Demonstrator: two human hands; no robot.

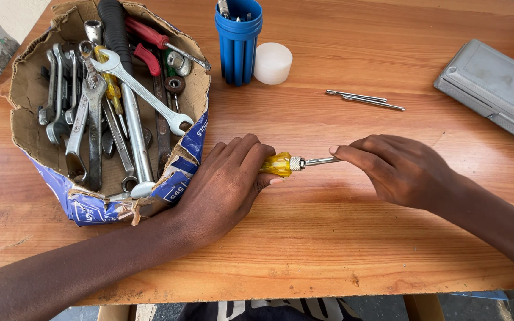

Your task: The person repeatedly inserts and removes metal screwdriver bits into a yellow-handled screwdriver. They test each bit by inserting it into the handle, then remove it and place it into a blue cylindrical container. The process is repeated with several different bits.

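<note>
- Gripping the translucent yellow plastic screwdriver handle [278, 164], the left hand [227, 187] is curled shut around its butt end, so only the front of the handle and its silver collar show past the fingers
- Pinching the thin steel shaft [322, 160] that runs out of that collar, the right hand [403, 169] has its fingertips closed on the metal, the rest of the hand loosely folded over it
- The screwdriver lies level, just above the wooden table [328, 238], near the middle and between both hands
- As far as can be judged, the shaft sits in the collar; whether it is fully seated, going in or coming out cannot be told
- Two more slim steel shafts [364, 99] lie side by side farther back, right of centre, untouched
- A ribbed blue plastic bit holder [238, 41] stands upright at the far edge, open at the top, with a round white plastic cap [272, 63] just right of it
- A flat grey metal case [495, 89] lies shut at the far right
- A torn cardboard box [191, 139], brown inside, blue with white lettering outside, sits on the left just beside the left hand, holding steel spanners [90, 119] and red-handled tools [147, 32]
</note>
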